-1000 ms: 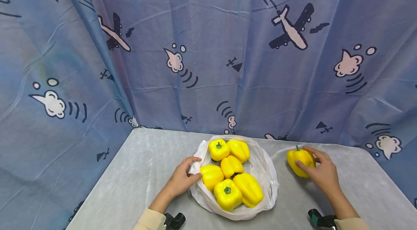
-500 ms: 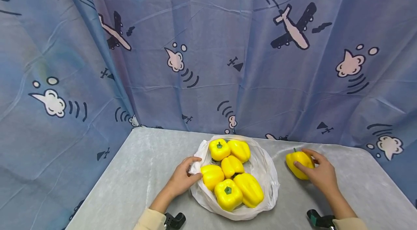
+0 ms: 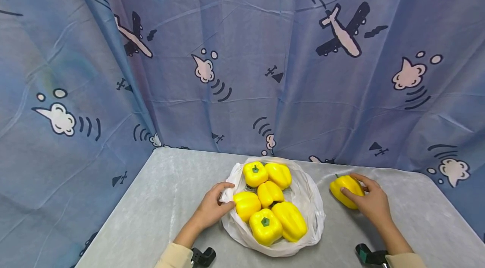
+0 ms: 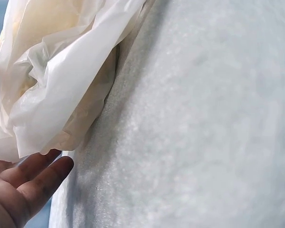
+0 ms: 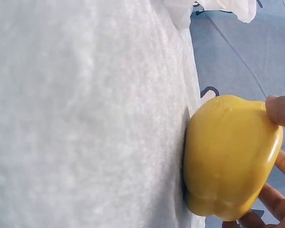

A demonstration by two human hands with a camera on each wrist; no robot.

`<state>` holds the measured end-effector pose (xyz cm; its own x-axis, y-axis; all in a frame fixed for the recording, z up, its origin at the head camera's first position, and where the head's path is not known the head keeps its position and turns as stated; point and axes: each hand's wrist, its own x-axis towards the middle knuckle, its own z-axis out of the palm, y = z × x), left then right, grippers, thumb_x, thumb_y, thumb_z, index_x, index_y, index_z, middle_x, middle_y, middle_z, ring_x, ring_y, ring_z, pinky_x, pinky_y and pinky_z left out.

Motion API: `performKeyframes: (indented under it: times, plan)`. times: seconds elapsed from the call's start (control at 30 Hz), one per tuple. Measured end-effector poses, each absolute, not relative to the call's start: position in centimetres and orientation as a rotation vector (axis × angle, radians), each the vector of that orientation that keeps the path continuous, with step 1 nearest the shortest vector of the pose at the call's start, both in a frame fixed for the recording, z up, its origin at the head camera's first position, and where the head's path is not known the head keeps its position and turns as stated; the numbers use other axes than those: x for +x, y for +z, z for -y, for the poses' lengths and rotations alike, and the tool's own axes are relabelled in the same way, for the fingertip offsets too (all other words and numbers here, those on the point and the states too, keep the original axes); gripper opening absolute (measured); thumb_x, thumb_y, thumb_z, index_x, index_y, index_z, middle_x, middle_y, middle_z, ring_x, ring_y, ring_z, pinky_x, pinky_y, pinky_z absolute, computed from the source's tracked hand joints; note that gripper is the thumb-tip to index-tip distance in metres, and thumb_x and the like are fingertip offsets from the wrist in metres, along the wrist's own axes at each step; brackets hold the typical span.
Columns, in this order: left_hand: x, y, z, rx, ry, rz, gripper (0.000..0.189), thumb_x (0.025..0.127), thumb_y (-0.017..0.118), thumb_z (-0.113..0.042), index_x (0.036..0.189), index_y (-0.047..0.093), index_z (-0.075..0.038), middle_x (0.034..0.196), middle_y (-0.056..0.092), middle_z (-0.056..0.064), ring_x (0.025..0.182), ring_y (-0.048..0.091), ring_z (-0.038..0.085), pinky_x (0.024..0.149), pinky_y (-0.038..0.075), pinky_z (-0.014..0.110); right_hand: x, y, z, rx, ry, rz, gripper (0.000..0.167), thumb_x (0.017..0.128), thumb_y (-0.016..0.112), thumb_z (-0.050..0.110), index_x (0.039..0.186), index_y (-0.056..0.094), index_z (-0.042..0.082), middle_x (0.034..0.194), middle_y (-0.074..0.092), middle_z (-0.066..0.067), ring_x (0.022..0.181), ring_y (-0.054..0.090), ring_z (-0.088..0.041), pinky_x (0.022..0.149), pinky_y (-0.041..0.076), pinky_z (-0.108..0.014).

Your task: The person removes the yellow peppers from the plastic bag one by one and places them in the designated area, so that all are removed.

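A white plastic bag [image 3: 317, 217] lies with its mouth spread on the table, holding several yellow bell peppers [image 3: 266, 226]. My left hand [image 3: 213, 207] pinches the bag's left rim between thumb and fingers; in the left wrist view the other fingers [image 4: 47, 183] stretch out under the hanging plastic. To the right of the bag, my right hand [image 3: 373, 200] grips a single yellow bell pepper [image 3: 344, 192], thumb on the near side and fingers over its far side. The right wrist view shows this yellow bell pepper [image 5: 230, 156] tilted, close against the table cover.
The table [image 3: 151, 217] has a pale grey cloth cover. Behind and to the left hangs a blue curtain [image 3: 235, 70] printed with planes and clouds. Black wrist devices [image 3: 204, 256] sit at both forearms, low over the front of the table.
The pepper in my right hand has tipped, its stem end swinging left, and has shifted slightly left with the hand. My left hand and the bag stay where they were.
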<state>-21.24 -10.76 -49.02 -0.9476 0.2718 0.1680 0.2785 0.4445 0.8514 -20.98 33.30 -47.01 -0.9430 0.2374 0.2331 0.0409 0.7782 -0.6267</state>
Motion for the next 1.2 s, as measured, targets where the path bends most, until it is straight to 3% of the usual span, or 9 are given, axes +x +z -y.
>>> performKeyframes:
  times: [0.5,0.77,0.97,1.1,1.2]
  plan:
    - [-21.4,-48.8,10.7,-0.504,-1.552,2.686,0.042,0.085,0.067,-0.020,0.125,0.057,-0.014,0.131,0.054,0.012,0.099,0.054,0.019,0.078,0.048,0.026,-19.9,-45.6,-32.5,-0.108,0.868,2.590,0.058,0.085,0.072,0.031,0.133,0.054,0.003,0.131,0.050,-0.030,0.108,0.049,-0.046,0.084,0.042,-0.061]
    - [-21.3,-48.8,10.8,-0.502,-1.601,2.673,0.043,0.085,0.067,-0.018,0.126,0.056,-0.013,0.129,0.054,0.014,0.090,0.058,0.017,0.073,0.049,0.023,-19.2,-44.3,-31.8,-0.097,0.926,2.575,0.057,0.086,0.070,0.030,0.135,0.053,0.005,0.135,0.048,-0.029,0.112,0.050,-0.048,0.084,0.043,-0.063]
    - [-21.2,-48.8,10.7,-0.507,-1.608,2.657,0.043,0.084,0.068,-0.016,0.125,0.056,-0.012,0.131,0.053,0.014,0.094,0.060,0.019,0.075,0.050,0.023,-18.4,-43.7,-31.2,-0.106,0.972,2.584,0.059,0.086,0.071,0.031,0.136,0.053,0.007,0.137,0.048,-0.027,0.113,0.052,-0.048,0.084,0.045,-0.062]
    - [-21.1,-48.8,10.5,-0.502,-1.630,2.645,0.043,0.084,0.068,-0.017,0.125,0.057,-0.012,0.131,0.054,0.013,0.098,0.060,0.020,0.077,0.051,0.025,-17.8,-43.2,-30.7,-0.099,0.981,2.578,0.057,0.085,0.072,0.031,0.134,0.055,0.008,0.135,0.051,-0.025,0.111,0.054,-0.045,0.080,0.048,-0.049]
    - [-21.0,-48.8,10.3,-0.492,-1.648,2.643,0.044,0.084,0.069,-0.019,0.126,0.056,-0.013,0.131,0.054,0.012,0.101,0.060,0.022,0.079,0.052,0.027,-17.3,-42.8,-30.2,-0.082,0.987,2.563,0.055,0.083,0.074,0.029,0.132,0.057,0.010,0.132,0.054,-0.021,0.107,0.058,-0.031,0.076,0.047,-0.027]
